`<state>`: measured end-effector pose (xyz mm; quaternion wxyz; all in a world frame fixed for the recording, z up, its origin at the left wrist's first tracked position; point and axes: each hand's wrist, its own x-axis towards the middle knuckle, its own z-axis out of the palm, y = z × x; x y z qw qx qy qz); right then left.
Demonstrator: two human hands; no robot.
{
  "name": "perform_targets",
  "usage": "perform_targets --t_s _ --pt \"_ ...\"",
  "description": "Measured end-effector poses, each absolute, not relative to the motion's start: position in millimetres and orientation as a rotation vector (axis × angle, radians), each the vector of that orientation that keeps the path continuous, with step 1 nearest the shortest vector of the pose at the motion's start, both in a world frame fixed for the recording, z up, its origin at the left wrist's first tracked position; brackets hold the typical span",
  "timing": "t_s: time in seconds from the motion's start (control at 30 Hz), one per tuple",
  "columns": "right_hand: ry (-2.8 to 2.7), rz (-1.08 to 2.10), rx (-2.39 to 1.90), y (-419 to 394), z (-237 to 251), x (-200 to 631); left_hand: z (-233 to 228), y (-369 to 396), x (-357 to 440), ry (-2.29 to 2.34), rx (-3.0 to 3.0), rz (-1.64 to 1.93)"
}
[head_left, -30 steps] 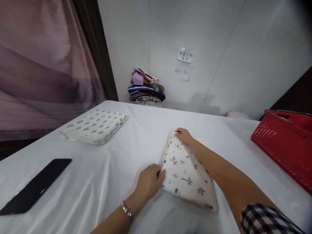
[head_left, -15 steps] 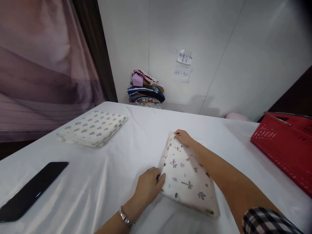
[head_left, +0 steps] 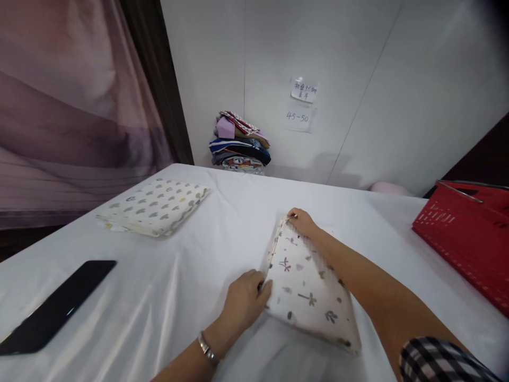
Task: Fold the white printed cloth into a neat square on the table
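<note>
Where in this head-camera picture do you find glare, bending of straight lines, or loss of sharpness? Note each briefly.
Head view: soft sheen streaks the white tablecloth near the black phone, whose screen shows a faint reflection; wall seams slant outward, a wide-lens bend; corners darken, and the red basket at the right edge looks soft; the folded printed cloth between left hand and right hand stays sharp and evenly lit.

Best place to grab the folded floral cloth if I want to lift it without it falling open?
Probably along its left edge, where the folded floral cloth shows its stacked layers. The left hand already pinches the near corner there and the right hand the far one. Coming in from the left and clamping all layers together should keep it from falling open.
</note>
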<state>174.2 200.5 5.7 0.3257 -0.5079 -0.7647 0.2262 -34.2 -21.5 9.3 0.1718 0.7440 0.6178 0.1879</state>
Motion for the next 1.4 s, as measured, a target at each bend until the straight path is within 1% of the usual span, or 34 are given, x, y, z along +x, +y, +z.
perform_targets --t_s 0.27,0.5,0.63,0.73,0.83,1.03,1.3,1.4 --pt "-1.993 0.619 -1.384 206.9 3.8 163.3 11.8 -22.0 -34.2 1.755 2.121 0.499" --pt "-2.082 0.554 -1.485 208.6 0.3 160.8 12.8 -21.0 -33.7 1.758 2.12 0.477" --pt "-2.097 0.47 -1.581 200.2 6.0 166.2 14.0 -21.0 -33.8 1.751 2.125 0.483" --pt "-2.141 0.316 -1.626 183.2 8.8 170.1 14.7 -21.7 -33.5 1.75 2.121 0.493" --pt "-2.245 0.164 -1.579 160.2 6.0 167.7 14.4 -22.1 -33.0 1.757 2.125 0.491" --pt "-2.466 0.194 -1.55 137.2 -4.8 147.8 14.1 -21.1 -31.7 1.783 2.154 0.478" --pt "-2.464 0.326 -1.628 124.1 8.7 142.3 10.9 -19.9 -31.4 1.809 2.158 0.522" --pt "-2.434 0.278 -1.636 108.6 3.9 132.1 10.9 -19.6 -30.1 1.832 2.144 0.528"
